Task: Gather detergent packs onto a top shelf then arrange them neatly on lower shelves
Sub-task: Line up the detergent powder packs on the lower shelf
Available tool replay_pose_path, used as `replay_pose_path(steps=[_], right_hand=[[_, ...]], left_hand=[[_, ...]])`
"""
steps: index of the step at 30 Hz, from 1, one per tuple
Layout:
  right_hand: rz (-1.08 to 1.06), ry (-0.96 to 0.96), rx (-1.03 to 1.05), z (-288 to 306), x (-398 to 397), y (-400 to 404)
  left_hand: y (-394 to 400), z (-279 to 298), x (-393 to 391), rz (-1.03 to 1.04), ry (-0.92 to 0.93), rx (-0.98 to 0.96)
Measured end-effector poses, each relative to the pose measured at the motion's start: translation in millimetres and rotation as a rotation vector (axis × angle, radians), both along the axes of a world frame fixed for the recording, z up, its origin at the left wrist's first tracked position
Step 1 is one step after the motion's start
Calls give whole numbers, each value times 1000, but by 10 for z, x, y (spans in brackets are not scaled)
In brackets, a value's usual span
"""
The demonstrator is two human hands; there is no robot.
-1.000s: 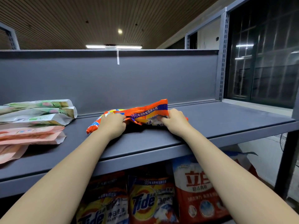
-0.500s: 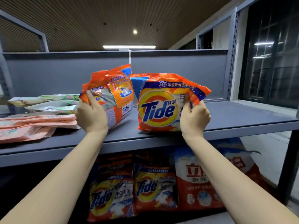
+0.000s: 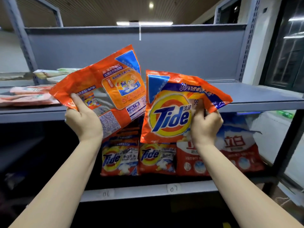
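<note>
I hold two orange Tide detergent packs in the air in front of the grey top shelf (image 3: 263,102). My left hand (image 3: 83,120) grips the lower left corner of one Tide pack (image 3: 115,89), tilted with its printed back side towards me. My right hand (image 3: 205,125) grips the right side of the other Tide pack (image 3: 171,111), whose front logo faces me. The two packs overlap slightly at their inner edges. On the lower shelf (image 3: 148,190) two more Tide packs (image 3: 120,160) stand upright beside red-and-white packs (image 3: 236,152).
Flat pink and green pouches (image 3: 31,94) lie stacked at the left end of the top shelf. The shelf's grey back panel (image 3: 181,51) rises behind it. Perforated uprights (image 3: 246,46) frame the right side. Labels 06 and 07 sit on the lower shelf's front edge.
Both packs were lifted off the top shelf and pulled apart, one in each hand. They now sit lower and closer to me, and the view has tilted down towards the lower shelf.
</note>
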State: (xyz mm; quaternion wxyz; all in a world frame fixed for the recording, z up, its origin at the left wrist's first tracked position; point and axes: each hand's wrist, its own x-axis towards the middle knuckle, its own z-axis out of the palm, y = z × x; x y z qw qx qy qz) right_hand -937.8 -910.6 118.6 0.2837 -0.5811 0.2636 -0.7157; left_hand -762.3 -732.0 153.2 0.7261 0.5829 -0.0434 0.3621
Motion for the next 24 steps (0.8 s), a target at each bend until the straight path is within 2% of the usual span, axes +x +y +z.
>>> replay_pose_path(steps=[6,12,15,16,19,20,22,24], right_hand=[[14,77,226,-420,-34,-82],[-8,218,283,-723,75,-114],[8,288,325,-905,149,-93],[7,316,340,-967,170,-82],[23,386,379,-1129,241,-65],[37,407,391,-1178,272,-58],[74,449,423,-1289,337,-48],[108,473,478,-1423,390,-73]], left_hand=[[264,-363,-43,-55,103,23],[406,-809,-50,-23,186,184],[449,-990,-82,25,254,195],[456,-1010,-123,59,243,213],[430,-1070,-205,78,26,311],[421,-1137,-183,86,113,323],[401,-1346,-39,74,435,291],[356,-1548,133,32,508,265]])
